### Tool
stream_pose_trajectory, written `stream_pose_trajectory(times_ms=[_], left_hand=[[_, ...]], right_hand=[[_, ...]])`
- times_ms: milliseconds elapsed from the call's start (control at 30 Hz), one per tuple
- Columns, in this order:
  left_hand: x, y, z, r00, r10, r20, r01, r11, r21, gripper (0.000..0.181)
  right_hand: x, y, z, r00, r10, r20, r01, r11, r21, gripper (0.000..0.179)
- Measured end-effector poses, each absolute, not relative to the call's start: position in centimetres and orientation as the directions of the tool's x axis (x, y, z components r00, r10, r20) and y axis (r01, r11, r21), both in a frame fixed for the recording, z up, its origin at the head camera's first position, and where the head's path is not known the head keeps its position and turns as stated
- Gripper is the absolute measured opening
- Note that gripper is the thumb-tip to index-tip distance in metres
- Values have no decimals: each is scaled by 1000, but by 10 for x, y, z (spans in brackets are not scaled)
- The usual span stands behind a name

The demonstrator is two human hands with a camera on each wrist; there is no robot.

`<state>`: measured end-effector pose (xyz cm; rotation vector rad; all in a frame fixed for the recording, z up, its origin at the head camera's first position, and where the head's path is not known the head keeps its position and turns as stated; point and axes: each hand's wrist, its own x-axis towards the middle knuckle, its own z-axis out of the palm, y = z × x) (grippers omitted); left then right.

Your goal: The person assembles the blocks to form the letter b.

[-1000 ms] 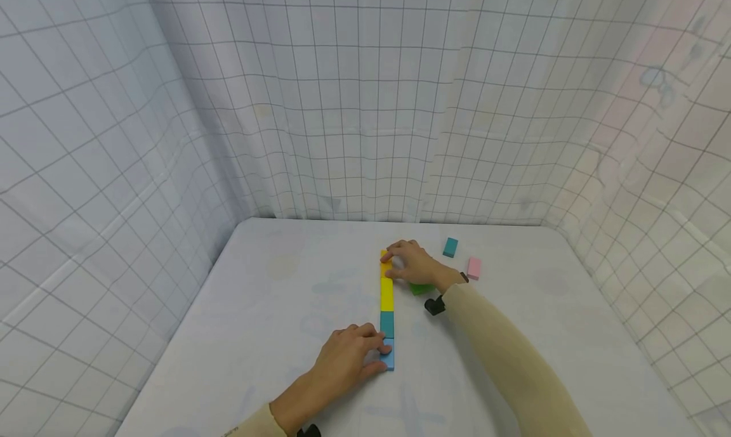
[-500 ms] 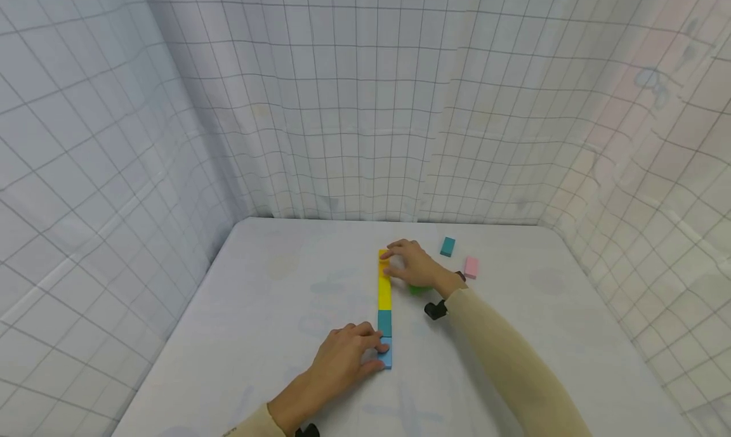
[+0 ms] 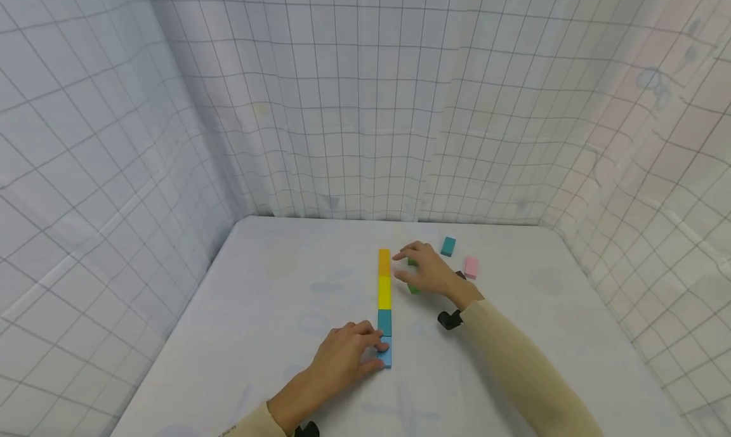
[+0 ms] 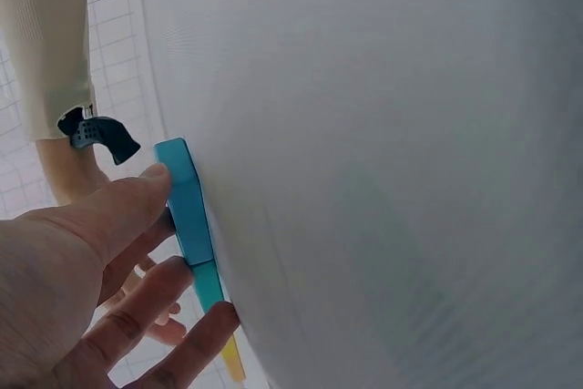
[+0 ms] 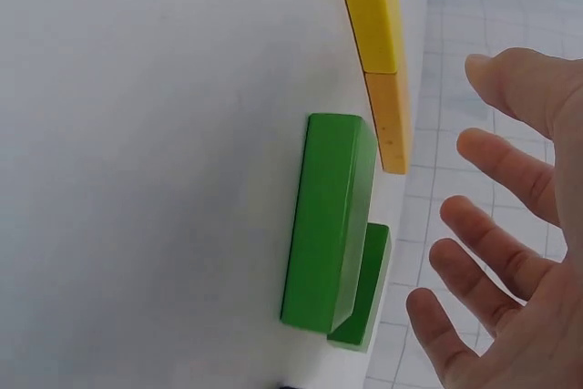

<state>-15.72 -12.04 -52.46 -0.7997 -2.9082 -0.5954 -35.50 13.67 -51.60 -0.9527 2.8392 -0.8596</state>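
I see the left hand point(image 3: 345, 354) with fingers loosely spread, touching the blue block point(image 3: 388, 358). From there my row runs end to end toward the surface's point(image 3: 257, 335) far edge: teal block point(image 3: 385, 323), yellow block point(image 3: 385, 293), orange block point(image 3: 384, 262). I have the right hand point(image 3: 428, 269) spread, holding nothing, just right of the orange block, partly hiding two green blocks point(image 5: 323, 220) from the head camera. Between the row and the surface's far right corner I see a second teal block point(image 3: 448, 246) and a pink block point(image 3: 471, 267).
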Motion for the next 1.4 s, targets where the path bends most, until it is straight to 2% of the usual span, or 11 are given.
stream_pose_trajectory(times_ms=[167,633,867,1400], left_hand=[[-158,-121,-525,-868,474,147,493,786,374,29],[-160,-123,-523,-861,484,157,504,767,397,31],[-160,-122,-522,-866,479,147,493,767,410,28],[-159,-121,-519,-870,473,142,485,763,427,28]], right_hand=[[-348,148,-516,-814,-562,149,-552,669,-497,40],[-336,167,-516,-809,-585,62,-539,696,-474,47],[-334,173,-522,-830,-557,35,-504,722,-473,46],[-334,176,-531,-825,-563,46,-512,712,-481,35]])
